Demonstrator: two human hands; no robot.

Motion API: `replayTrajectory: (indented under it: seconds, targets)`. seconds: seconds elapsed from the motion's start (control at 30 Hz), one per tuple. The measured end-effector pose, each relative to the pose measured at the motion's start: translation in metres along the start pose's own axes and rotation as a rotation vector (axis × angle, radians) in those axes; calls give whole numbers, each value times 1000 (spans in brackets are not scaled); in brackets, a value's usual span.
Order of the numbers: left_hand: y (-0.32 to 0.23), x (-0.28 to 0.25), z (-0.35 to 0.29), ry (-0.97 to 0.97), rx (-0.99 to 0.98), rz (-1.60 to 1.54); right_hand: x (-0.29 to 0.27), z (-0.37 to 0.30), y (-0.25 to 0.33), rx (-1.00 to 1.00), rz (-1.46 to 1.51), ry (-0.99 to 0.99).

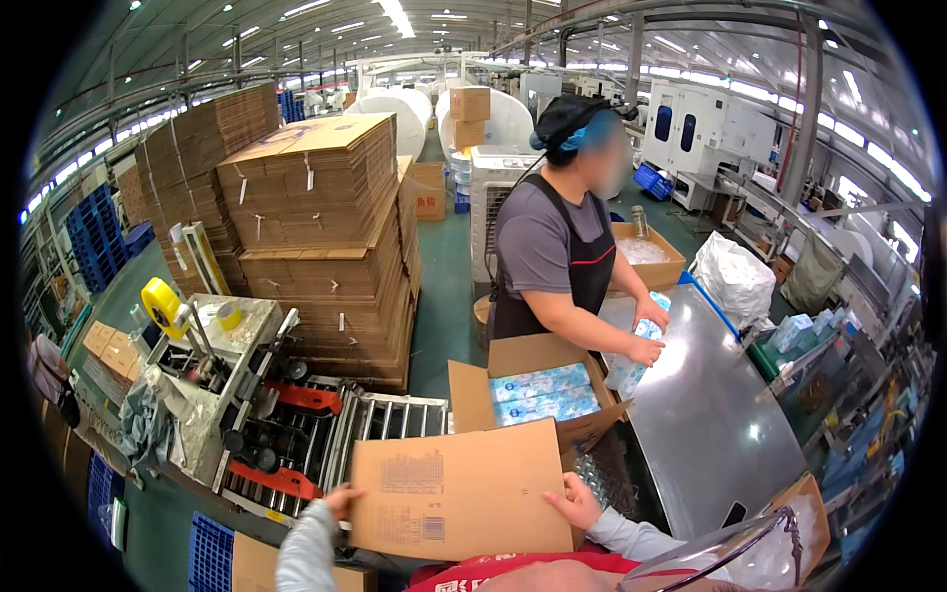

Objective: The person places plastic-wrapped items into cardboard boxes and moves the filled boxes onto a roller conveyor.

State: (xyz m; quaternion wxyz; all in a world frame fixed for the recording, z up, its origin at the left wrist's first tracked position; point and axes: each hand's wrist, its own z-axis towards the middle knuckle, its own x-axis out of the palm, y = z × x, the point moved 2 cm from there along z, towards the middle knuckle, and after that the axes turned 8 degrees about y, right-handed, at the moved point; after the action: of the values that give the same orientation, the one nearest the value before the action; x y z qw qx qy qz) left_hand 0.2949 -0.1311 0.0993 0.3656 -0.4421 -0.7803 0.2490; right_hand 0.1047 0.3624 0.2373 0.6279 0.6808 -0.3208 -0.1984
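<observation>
A flat, folded cardboard carton [483, 493] with dark print is held up before me. My left hand [342, 501] grips its left edge, and my right hand [575, 501] clasps the right edge with the thumb on the front face. Just beyond it stands an open cardboard box [472, 395] with its flaps spread, holding blue-and-white packs [543, 392] in rows. To the right of that box, a co-worker [567, 217] in a dark apron holds a blue-and-white pack [627, 365] in both hands over a metal table [700, 414].
Left of the box runs a roller conveyor [390, 418] with a carton-sealing machine [237, 345] carrying yellow tape. Tall stacks of flat cardboard [316, 237] rise behind it. A white sack [735, 278] and a carton of clear plastic [666, 259] stand beyond the table.
</observation>
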Motion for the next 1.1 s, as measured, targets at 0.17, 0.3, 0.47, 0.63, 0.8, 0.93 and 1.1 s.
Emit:
replayTrajectory:
  seconds: [0.17,0.3,0.47,0.63,0.8,0.93,1.1]
  targets:
    - [67,126,88,459,-9,-73,103,53,-9,152,-414,160]
    - [25,240,63,148,212,537,131,101,-142,154,-776,208]
    - [29,226,60,-249,257,932,73,48,-97,-41,-980,599]
    - [38,223,77,-217,342,968,-154,-28,-61,244,-2258,-70]
    - [63,167,100,92,404,661,-176,2,-149,972,-1601,-183]
    - [30,177,90,317,331,311,-232,-2,-250,709,-925,-429]
    - [6,149,85,356,126,54,-201,13,-267,654,-614,-464]
